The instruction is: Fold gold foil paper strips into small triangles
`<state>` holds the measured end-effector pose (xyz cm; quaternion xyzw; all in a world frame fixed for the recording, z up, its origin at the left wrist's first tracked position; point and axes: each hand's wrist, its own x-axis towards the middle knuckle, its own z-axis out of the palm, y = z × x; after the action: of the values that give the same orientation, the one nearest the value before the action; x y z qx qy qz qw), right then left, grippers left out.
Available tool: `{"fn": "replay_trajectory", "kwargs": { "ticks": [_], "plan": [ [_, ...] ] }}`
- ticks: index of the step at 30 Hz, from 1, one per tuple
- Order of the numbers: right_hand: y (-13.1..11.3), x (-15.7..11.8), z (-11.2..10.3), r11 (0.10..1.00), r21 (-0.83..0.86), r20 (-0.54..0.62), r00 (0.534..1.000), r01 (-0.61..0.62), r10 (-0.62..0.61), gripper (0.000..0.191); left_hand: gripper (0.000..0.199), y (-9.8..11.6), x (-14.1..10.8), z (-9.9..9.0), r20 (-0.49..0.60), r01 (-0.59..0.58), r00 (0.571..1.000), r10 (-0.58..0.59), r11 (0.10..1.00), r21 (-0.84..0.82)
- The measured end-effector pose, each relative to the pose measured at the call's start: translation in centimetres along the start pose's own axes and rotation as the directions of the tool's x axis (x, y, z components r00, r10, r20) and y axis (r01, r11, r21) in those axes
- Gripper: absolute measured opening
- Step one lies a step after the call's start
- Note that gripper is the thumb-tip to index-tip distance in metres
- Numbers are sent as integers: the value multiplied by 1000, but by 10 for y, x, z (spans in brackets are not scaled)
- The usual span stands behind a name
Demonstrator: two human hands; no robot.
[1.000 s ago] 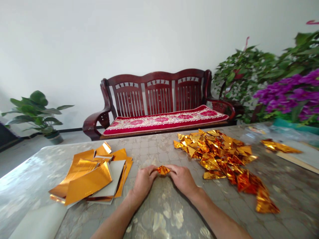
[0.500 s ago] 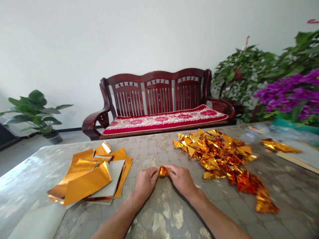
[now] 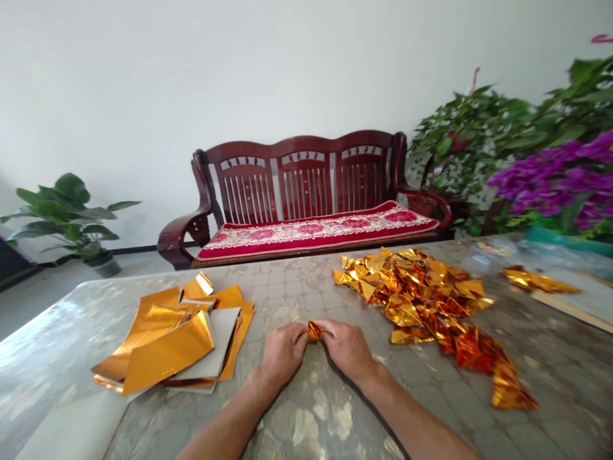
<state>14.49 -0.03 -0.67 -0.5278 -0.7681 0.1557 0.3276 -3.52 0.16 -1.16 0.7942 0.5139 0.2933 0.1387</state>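
Seen from the head camera, the person's left hand (image 3: 283, 353) and right hand (image 3: 347, 349) sit close together on the tabletop (image 3: 550, 390), each grip closed on a small folded foil piece (image 3: 315, 330) pinched between them, probably held tight so its creases stay in place. To the left lies a loose stack of gold sheets (image 3: 167, 338), near enough for that hand to reach. To the right, a heap of crumpled, folded foil (image 3: 412, 303) spreads across the surface, apparently pushed aside to leave room for the hands. Beyond stands a wooden bench (image 3: 304, 179) with a red cushion (image 3: 311, 231).
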Motion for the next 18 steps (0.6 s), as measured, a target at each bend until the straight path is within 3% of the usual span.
{"fn": "replay_trajectory", "kwargs": {
  "ticks": [6, 12, 18],
  "plan": [
    [-1, -1, 1, 999, -3, -21, 999, 38, -38, 42, 24, 0, -1, 0, -37, -17, 999, 19, 998, 55],
    [5, 0, -3, 999, -35, -49, 998, 25, -26, 39, 16, -5, 2, 0, -129, 54, 990, -53, 999, 2],
    [8, -1, -8, 991, -92, -7, 996, 93, -94, 26, 12, -10, 6, -4, -180, -74, 982, 58, 994, -80]
  ]
}}
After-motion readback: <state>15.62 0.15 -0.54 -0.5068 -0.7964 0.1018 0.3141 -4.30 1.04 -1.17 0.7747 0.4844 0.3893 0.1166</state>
